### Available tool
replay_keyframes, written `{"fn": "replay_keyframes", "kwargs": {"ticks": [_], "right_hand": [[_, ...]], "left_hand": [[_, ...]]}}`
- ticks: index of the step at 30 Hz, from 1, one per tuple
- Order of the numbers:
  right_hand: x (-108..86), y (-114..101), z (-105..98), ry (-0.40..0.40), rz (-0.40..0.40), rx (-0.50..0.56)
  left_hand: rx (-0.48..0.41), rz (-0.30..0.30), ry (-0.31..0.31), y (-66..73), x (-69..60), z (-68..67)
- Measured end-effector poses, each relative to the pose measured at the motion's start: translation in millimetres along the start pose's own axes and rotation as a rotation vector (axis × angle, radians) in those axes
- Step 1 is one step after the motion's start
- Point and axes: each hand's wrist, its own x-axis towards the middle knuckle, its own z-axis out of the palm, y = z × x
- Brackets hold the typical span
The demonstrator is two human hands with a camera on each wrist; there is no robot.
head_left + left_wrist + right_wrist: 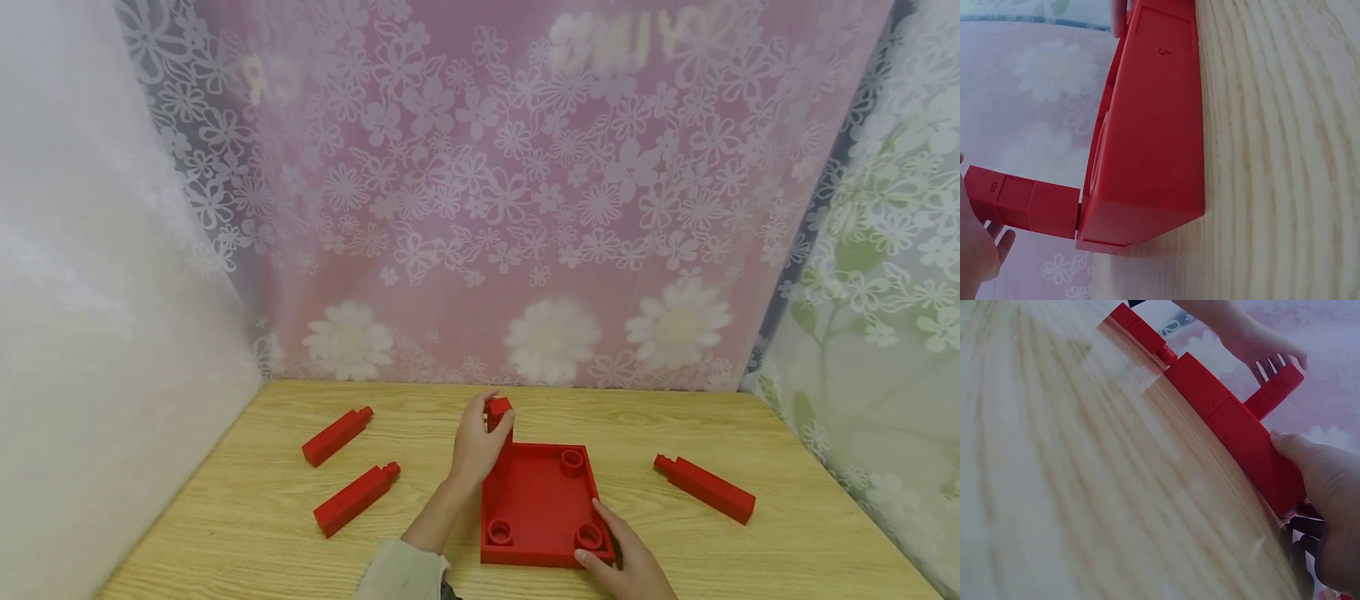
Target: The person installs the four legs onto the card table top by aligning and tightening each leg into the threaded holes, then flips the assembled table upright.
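Note:
A shallow red square tray-like piece (536, 500) lies on the table with its raised rim upward. Round sockets are visible at its back right (572, 461), front left (499, 532) and front right (588, 536) corners. My left hand (474, 446) grips a red square leg (500, 408) near its top; the leg stands upright at the back left corner. In the left wrist view the leg (1029, 203) meets the rim at a narrow dark neck; how deep it sits is hidden. My right hand (630, 562) holds the piece by its front right corner, thumb on the front edge.
Two more red legs (337, 436) (357, 499) lie on the wooden table (255, 500) at the left, narrow ends toward the back right. Another red leg (705, 488) lies at the right. A flowered pink curtain (450, 250) hangs behind the table.

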Motion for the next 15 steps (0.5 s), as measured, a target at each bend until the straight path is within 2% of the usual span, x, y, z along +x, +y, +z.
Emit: {"fn": "replay_keyframes", "kwargs": {"ticks": [7, 11, 15], "right_hand": [[0.8, -1, 0, -0.004, 0.005, -0.025], [0.6, 1, 0, -0.006, 0.005, -0.014], [0.0, 0, 0, -0.003, 0.003, -0.013]], "left_hand": [[0.208, 0.043, 0.123, -0.4, 0.4, 8.8], [0.254, 0.058, 0.153, 0.1, 0.5, 10.9], [0.228, 0.061, 0.139, -0.2, 0.4, 10.1]]}}
